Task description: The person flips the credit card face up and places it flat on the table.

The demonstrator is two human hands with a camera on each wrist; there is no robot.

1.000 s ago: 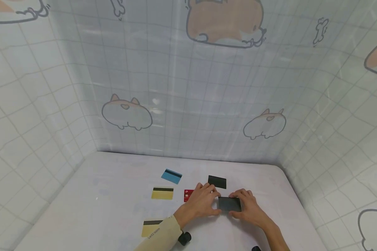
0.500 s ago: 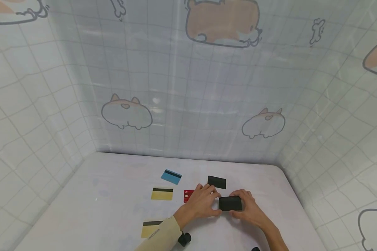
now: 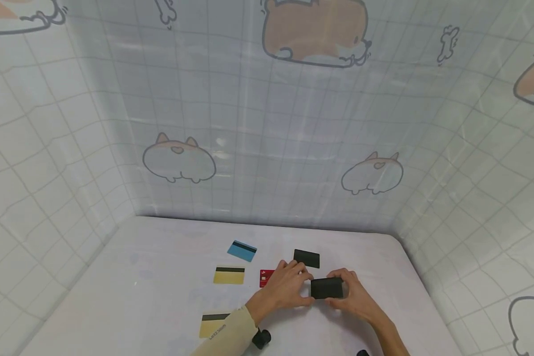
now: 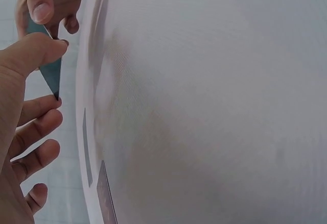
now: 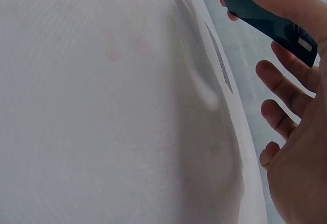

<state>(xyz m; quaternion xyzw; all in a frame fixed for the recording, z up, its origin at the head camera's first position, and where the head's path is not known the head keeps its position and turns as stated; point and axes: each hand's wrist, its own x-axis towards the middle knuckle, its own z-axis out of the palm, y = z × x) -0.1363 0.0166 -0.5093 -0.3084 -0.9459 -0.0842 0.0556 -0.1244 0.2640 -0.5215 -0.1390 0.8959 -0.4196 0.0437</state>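
Note:
A dark bank card (image 3: pixel 327 288) is held up between my two hands above the table, its long edges running left to right. My left hand (image 3: pixel 285 285) pinches its left end with thumb and forefinger. The thumb and forefinger of my right hand (image 3: pixel 352 296) grip the opposite end. In the right wrist view the card (image 5: pixel 265 17) looks dark teal, with a pale chip near my right fingers. Just beyond my left fingers lies another black card (image 3: pixel 308 258). A red card (image 3: pixel 264 278) is partly covered by my left hand.
On the white table (image 3: pixel 160 277), a blue card (image 3: pixel 242 251) and a yellow card (image 3: pixel 229 276) lie to the left. A second yellow card (image 3: pixel 211 326) is partly hidden by my left sleeve (image 3: pixel 231 333). Patterned curtain walls (image 3: pixel 267 198) enclose the back and sides.
The held card has tilted: its face has gone from greyish with glare to plain black. It has shifted very slightly right, and both hands keep their hold.

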